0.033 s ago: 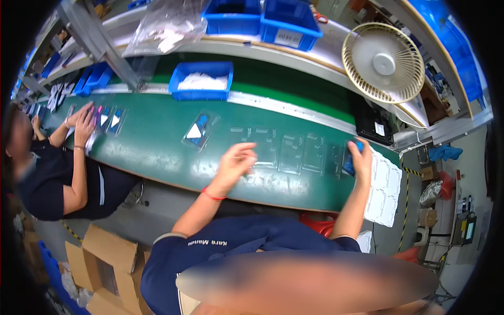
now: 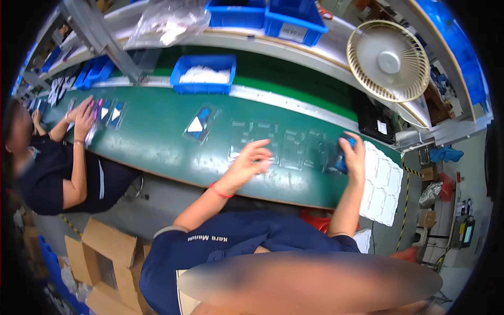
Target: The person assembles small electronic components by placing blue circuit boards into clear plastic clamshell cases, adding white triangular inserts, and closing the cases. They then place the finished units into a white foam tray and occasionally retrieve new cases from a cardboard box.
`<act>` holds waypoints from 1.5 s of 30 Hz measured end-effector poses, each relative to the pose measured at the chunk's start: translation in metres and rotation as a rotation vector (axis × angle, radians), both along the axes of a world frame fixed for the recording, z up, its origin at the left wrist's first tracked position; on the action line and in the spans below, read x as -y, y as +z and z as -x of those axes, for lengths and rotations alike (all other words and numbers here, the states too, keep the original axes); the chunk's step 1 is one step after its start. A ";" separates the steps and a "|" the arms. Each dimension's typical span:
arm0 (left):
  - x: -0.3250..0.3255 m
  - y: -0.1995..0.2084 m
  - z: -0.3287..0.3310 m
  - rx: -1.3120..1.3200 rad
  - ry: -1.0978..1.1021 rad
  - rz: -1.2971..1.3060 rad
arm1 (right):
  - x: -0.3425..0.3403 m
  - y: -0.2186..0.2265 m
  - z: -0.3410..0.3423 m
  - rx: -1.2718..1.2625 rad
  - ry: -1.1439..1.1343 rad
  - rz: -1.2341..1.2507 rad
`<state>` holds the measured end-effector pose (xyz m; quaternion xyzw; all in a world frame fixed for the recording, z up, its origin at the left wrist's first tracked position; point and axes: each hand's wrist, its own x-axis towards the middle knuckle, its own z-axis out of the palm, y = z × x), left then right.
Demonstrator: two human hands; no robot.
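My right hand (image 2: 355,160) is closed round a flat dark-blue and black piece (image 2: 342,161), held over the right end of the green bench. Its exact kind is hidden by my fingers. My left hand (image 2: 252,161) hovers over the bench middle, fingers apart and holding nothing. Around it lies a row of clear plastic blister trays (image 2: 292,149), reaching toward my right hand. Farther left rests a clear tray with a blue-and-black item bearing a white triangle (image 2: 196,125). White moulded trays (image 2: 382,184) are stacked just beyond my right hand.
A co-worker's hands (image 2: 82,119) handle similar packs at the bench's left. A blue bin (image 2: 203,74) of white pieces stands at the back. Above are a shelf with blue bins (image 2: 295,22) and a round fan (image 2: 387,62). An opened carton (image 2: 107,262) sits on the floor.
My right hand has shifted a little left with the blue piece, toward the clear trays. My left hand has moved slightly right, its fingers spreading more.
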<state>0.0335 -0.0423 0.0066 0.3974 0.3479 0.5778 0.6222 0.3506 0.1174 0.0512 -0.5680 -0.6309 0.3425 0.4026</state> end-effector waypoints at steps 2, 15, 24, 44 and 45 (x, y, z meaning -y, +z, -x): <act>0.000 0.001 -0.036 0.234 -0.184 0.136 | 0.038 0.008 0.078 -0.147 0.230 0.138; 0.034 -0.001 0.007 0.472 0.035 0.359 | 0.070 -0.016 0.183 -0.254 0.777 0.245; 0.066 -0.010 0.041 0.427 0.233 0.236 | 0.032 -0.027 0.243 0.172 0.618 -0.157; 0.043 -0.005 0.022 0.513 0.084 0.259 | 0.007 -0.033 0.168 0.342 0.474 -0.043; 0.043 -0.004 0.021 0.496 0.099 0.264 | 0.012 -0.037 0.170 0.463 0.466 -0.190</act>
